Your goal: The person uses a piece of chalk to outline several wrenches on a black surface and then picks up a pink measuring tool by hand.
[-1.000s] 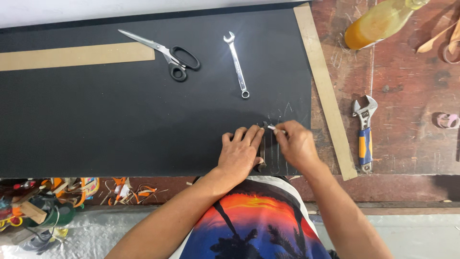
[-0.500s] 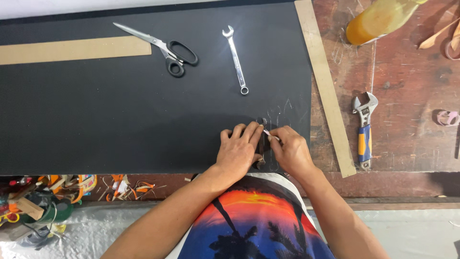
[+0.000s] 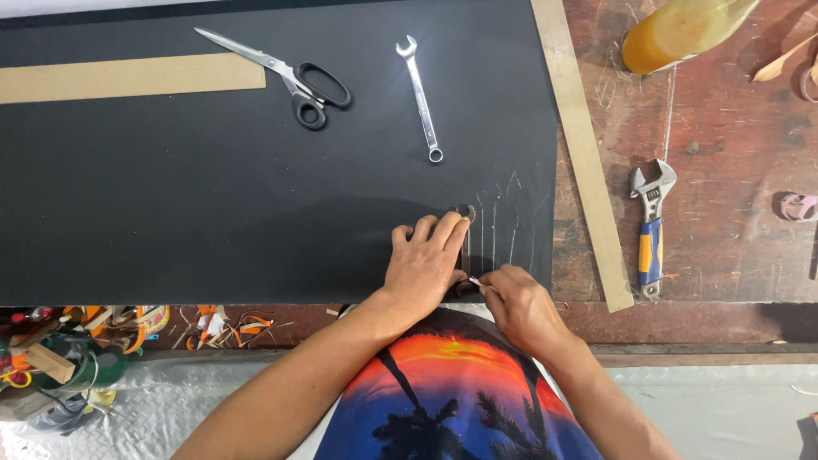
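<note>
A large black sheet (image 3: 213,196) covers most of the wooden bench. My left hand (image 3: 423,264) lies flat on it near the front edge and presses down a small dark template (image 3: 466,223), mostly hidden under the fingers. My right hand (image 3: 518,305) pinches a small white marker (image 3: 475,281) whose tip touches the sheet by the template's lower end. Several thin white lines (image 3: 503,217) are drawn on the sheet just right of the template.
Black-handled scissors (image 3: 294,75) and a silver spanner (image 3: 421,95) lie on the sheet at the back. Brown strips run at the back left (image 3: 128,77) and along the sheet's right edge (image 3: 584,153). An adjustable wrench (image 3: 649,226) and a yellow bottle (image 3: 677,30) are at the right.
My right hand has drawn back toward me, from the template's top to its lower end near the sheet's front edge. My left hand stays pressed on the template.
</note>
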